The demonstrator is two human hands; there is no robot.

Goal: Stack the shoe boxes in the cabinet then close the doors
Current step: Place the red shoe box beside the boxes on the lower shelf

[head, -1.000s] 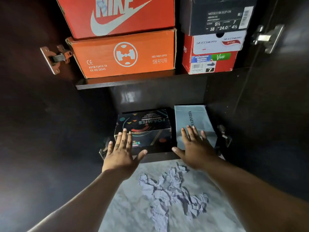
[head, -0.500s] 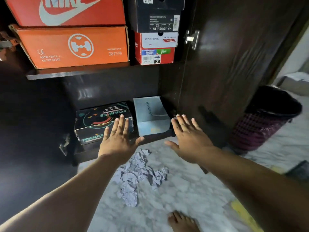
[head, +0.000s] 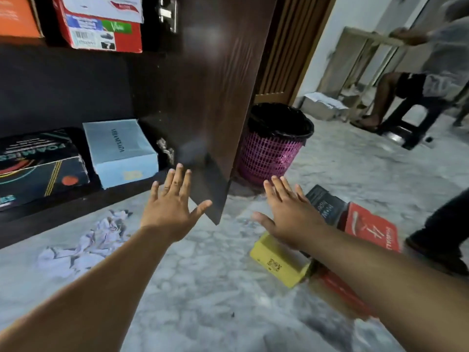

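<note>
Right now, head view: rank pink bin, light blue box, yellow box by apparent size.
1. Pink mesh waste bin with black liner
2. Light blue cardboard shoe box, a close second
3. Yellow cardboard box, partly hidden by the right forearm, so its rank is unsure

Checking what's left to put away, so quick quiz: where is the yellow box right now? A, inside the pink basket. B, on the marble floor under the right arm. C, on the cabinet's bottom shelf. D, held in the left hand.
B: the yellow box lies on the marble floor beneath the right forearm, and both hands are open and empty.
</note>
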